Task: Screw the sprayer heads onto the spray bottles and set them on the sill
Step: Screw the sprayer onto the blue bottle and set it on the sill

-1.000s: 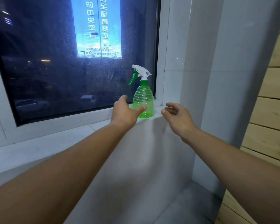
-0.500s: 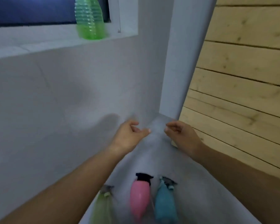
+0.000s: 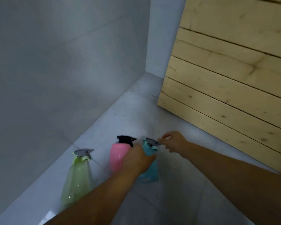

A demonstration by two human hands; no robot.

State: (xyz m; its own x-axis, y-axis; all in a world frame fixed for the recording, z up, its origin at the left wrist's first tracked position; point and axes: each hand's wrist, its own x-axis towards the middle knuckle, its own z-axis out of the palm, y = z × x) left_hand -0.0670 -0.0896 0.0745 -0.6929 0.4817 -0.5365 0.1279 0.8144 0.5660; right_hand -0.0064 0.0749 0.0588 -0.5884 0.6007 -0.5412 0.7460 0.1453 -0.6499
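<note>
three spray bottles stand in a row on the pale tiled floor [image 3: 177,200], close to the foot of the grey wall [image 3: 55,70]. the blue bottle [image 3: 150,166] is the rightmost, its grey sprayer head [image 3: 150,141] sitting on its neck with the nozzle pointing right. the right hand [image 3: 174,142] has thumb and fingertips pinched together at the tip of that sprayer head, the other fingers curled under. the left hand [image 3: 137,159] is wrapped over the shoulder of the blue bottle, fingers bent around it, and it also hides the right edge of the pink bottle [image 3: 118,157], which stands just beside the blue one and seems to touch it. the pink bottle carries a black sprayer head [image 3: 126,139]. further left, apart from the pink one, is the light green bottle [image 3: 76,176], translucent, with a grey sprayer head [image 3: 83,152] on top; the left forearm crosses in front of its base. whether any of the heads is screwed tight cannot be told, and the frame is somewhat blurred. to the right, a wooden slatted panel [image 3: 225,78] stands on the floor and fills the upper right, well apart from the bottles. both forearms are bare and reach in from the lower edge. the sill is out of view.
</note>
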